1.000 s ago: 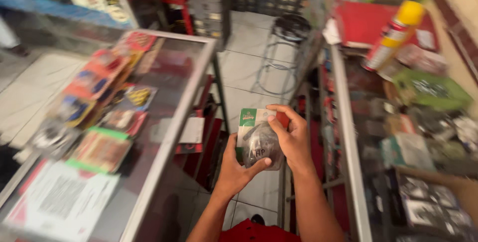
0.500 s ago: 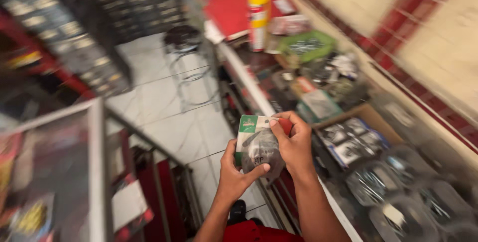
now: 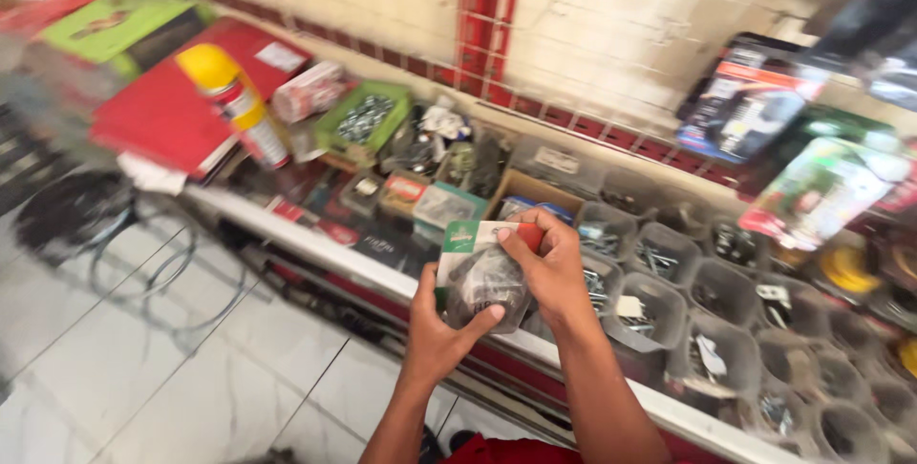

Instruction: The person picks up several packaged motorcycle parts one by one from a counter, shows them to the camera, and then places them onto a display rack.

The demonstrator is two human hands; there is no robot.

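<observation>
A spray can (image 3: 234, 106) is standing far left on the counter (image 3: 315, 249), small bins (image 3: 659, 254) are sitting to its right, and hanging packs (image 3: 750, 96) are lying behind them.

Two bare forearms rise from the bottom edge of the view, with no sleeves, cuffs, watch or bracelet showing anywhere along them. The left hand (image 3: 441, 330) and the right hand (image 3: 552, 268) wear no gloves, and no rings can be made out on the fingers (the picture is somewhat blurred, so fine detail is hard to tell). The fingernails are short and plain. At the very bottom, between the two arms, a strip of red cloth garment (image 3: 521, 451) shows, without visible print or seam.
</observation>
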